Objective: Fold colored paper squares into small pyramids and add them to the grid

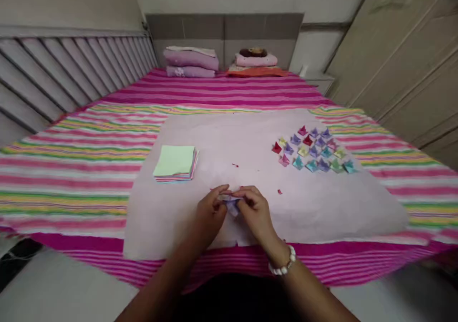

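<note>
A small piece of folded lavender paper (232,206) is held between my two hands, low over the pale sheet. My left hand (212,212) pinches its left side with thumb and fingers. On the other side, my right hand (255,210) grips the right edge, fingers bent over the top. Parts of the folds are hidden by my fingers. To the left lies a stack of square paper (175,161), light green on top with other colours below. Several folded paper figures (313,151) in pink, red, yellow, purple, teal and green stand in rows to the right.
A pale sheet (222,140) covers the middle of a striped bed (89,164). Small red scraps (235,165) lie on it. Folded bedding (191,62) and a second folded pile (255,63) sit by the headboard. A slatted railing (71,74) runs along the left.
</note>
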Motion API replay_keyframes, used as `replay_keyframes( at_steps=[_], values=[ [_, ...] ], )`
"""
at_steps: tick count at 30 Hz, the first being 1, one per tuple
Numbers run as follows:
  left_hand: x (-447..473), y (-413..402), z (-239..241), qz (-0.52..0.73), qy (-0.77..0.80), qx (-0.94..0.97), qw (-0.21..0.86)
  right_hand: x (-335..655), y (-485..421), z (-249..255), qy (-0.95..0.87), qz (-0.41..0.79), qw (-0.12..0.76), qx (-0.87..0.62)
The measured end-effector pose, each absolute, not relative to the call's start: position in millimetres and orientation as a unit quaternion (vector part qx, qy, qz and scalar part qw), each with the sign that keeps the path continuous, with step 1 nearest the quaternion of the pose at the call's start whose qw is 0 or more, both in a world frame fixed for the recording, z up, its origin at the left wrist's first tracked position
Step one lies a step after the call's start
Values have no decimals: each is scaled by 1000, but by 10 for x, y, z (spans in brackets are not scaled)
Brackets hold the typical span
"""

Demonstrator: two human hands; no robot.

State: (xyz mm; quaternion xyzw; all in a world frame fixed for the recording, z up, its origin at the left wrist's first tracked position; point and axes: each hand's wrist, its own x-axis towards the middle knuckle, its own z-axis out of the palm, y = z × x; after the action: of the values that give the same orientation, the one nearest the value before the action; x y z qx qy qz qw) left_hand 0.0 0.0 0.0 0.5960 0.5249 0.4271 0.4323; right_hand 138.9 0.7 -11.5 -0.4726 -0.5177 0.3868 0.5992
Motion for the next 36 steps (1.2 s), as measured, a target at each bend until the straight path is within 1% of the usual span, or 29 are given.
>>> replay_keyframes(
  at_steps=[4, 6, 8, 10, 13, 18, 21, 26, 32, 36],
  values=[
    [-63, 4, 86, 434, 494, 533, 533, 1462, 29, -84, -461, 499, 571, -461],
    [-81, -3, 92, 432, 457, 503, 592, 1475, 34, -73, -413, 561, 562, -447],
    [-83, -12, 76, 438, 419, 491, 626, 1476, 34, -55, -376, 601, 558, -432],
    [-73, -19, 56, 456, 406, 491, 622, 1475, 29, -26, -352, 629, 555, -414],
    [-54, -18, 60, 478, 435, 488, 586, 1486, 11, 17, -345, 661, 546, -383],
    [-55, -10, 129, 479, 478, 470, 567, 1514, -27, 3, -400, 662, 514, -372],
    [-61, -15, 156, 487, 469, 467, 570, 1505, -31, -34, -418, 652, 492, -397],
    [-50, -9, 215, 465, 443, 445, 624, 1465, -33, -18, -424, 640, 487, -417],
    [-10, 36, 239, 463, 473, 464, 588, 1442, -73, 17, -434, 653, 471, -404],
    [-6, 53, 205, 469, 467, 443, 605, 1462, -76, 4, -416, 670, 479, -386]
  ],
)
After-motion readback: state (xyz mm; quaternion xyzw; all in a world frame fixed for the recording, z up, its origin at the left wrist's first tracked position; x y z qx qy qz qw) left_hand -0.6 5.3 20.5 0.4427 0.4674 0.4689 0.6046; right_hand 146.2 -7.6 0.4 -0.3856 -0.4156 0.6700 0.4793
